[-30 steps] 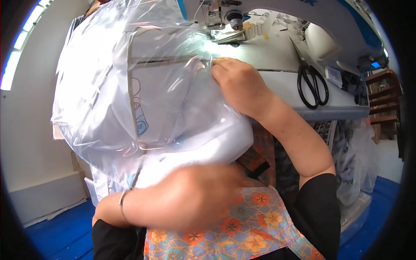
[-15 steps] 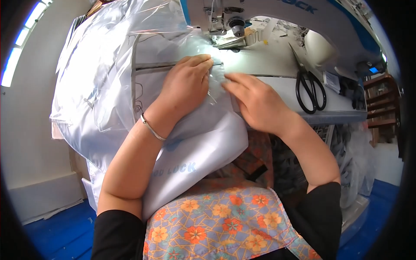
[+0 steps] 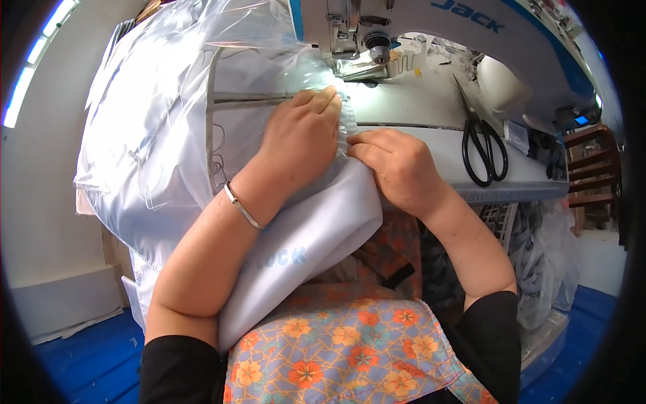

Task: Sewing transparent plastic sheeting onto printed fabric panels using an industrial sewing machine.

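Note:
Glossy white fabric point(image 3: 303, 232) spreads under the head of a sewing machine point(image 3: 444, 20) and drapes down over my lap, with faint blue lettering on it. My left hand point(image 3: 303, 135) rests on the fabric just in front of the lit needle area, its fingers drawn together and bent onto the cloth edge; the thumb is hidden. At the fabric's right edge, my right hand point(image 3: 400, 168) pinches the cloth and a clear ruffled strip point(image 3: 348, 114) between thumb and fingers. The needle tip is lost in the glare.
Black-handled scissors point(image 3: 483, 148) lie on the machine table point(image 3: 417, 145) to the right. Clear plastic film point(image 3: 161, 135) covers the bulky fabric at the left. A wooden chair point(image 3: 592, 161) stands at the far right, and a plastic bag point(image 3: 552, 262) hangs below the table.
My right hand has come down slightly and closed on the fabric edge. My left hand stays on the cloth near the needle. The whole view has shifted slightly.

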Action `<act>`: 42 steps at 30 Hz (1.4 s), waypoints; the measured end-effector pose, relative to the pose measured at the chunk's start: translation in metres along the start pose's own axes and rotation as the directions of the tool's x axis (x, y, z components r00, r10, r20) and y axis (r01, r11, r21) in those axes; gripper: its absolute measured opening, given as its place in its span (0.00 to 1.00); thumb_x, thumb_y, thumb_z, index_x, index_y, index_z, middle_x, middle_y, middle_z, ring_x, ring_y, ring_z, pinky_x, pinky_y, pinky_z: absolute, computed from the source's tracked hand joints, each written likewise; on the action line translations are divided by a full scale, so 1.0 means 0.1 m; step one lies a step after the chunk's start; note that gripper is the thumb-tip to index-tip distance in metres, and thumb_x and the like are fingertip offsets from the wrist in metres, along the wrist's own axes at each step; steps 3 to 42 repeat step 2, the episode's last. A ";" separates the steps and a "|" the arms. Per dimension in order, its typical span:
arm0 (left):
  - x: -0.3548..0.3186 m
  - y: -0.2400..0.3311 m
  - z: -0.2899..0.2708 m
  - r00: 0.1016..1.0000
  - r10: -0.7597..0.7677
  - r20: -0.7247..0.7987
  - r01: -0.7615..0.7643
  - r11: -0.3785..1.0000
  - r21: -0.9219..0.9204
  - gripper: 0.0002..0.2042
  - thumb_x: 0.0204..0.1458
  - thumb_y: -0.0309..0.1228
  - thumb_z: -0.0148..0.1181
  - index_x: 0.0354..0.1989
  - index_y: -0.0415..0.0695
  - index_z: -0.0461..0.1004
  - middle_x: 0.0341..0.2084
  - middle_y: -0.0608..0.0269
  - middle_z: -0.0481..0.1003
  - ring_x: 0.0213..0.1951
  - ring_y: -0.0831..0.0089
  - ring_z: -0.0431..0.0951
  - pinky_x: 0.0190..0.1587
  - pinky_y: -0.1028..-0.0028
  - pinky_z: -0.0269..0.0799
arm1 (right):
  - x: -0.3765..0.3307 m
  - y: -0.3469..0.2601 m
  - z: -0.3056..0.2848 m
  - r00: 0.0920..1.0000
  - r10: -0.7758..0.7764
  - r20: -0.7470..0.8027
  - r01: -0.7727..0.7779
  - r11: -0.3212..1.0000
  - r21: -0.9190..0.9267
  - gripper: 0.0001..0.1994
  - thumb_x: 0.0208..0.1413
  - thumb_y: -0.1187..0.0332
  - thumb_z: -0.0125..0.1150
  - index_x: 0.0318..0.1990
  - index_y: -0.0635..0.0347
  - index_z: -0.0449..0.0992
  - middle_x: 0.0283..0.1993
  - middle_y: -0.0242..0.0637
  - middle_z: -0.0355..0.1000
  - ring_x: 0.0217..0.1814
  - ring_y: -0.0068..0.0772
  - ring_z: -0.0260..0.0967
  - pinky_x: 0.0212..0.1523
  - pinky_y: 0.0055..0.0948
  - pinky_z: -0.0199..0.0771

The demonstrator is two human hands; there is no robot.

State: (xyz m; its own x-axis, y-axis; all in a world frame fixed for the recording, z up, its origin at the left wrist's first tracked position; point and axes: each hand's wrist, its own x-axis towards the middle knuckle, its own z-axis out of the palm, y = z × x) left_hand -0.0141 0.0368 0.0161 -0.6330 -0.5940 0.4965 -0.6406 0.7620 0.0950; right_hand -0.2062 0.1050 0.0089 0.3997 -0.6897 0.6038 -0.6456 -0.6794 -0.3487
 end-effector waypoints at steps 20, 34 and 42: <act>0.05 -0.05 0.00 1.000 -0.001 0.001 0.001 0.999 -0.046 0.17 0.50 0.26 0.59 0.49 0.33 0.78 0.51 0.50 0.79 0.52 0.58 0.78 0.55 0.64 0.74 | 0.01 0.01 0.01 1.000 0.001 0.005 -0.001 1.000 -0.015 0.09 0.46 0.77 0.62 0.37 0.60 0.82 0.42 0.41 0.80 0.44 0.43 0.79 0.45 0.35 0.81; 0.05 -0.05 0.00 1.000 -0.001 0.001 0.001 0.999 -0.046 0.17 0.50 0.26 0.59 0.49 0.33 0.78 0.51 0.50 0.79 0.52 0.58 0.78 0.55 0.64 0.74 | 0.01 0.01 0.01 1.000 0.001 0.005 -0.001 1.000 -0.015 0.09 0.46 0.77 0.62 0.37 0.60 0.82 0.42 0.41 0.80 0.44 0.43 0.79 0.45 0.35 0.81; 0.05 -0.05 0.00 1.000 -0.001 0.001 0.001 0.999 -0.046 0.17 0.50 0.26 0.59 0.49 0.33 0.78 0.51 0.50 0.79 0.52 0.58 0.78 0.55 0.64 0.74 | 0.01 0.01 0.01 1.000 0.001 0.005 -0.001 1.000 -0.015 0.09 0.46 0.77 0.62 0.37 0.60 0.82 0.42 0.41 0.80 0.44 0.43 0.79 0.45 0.35 0.81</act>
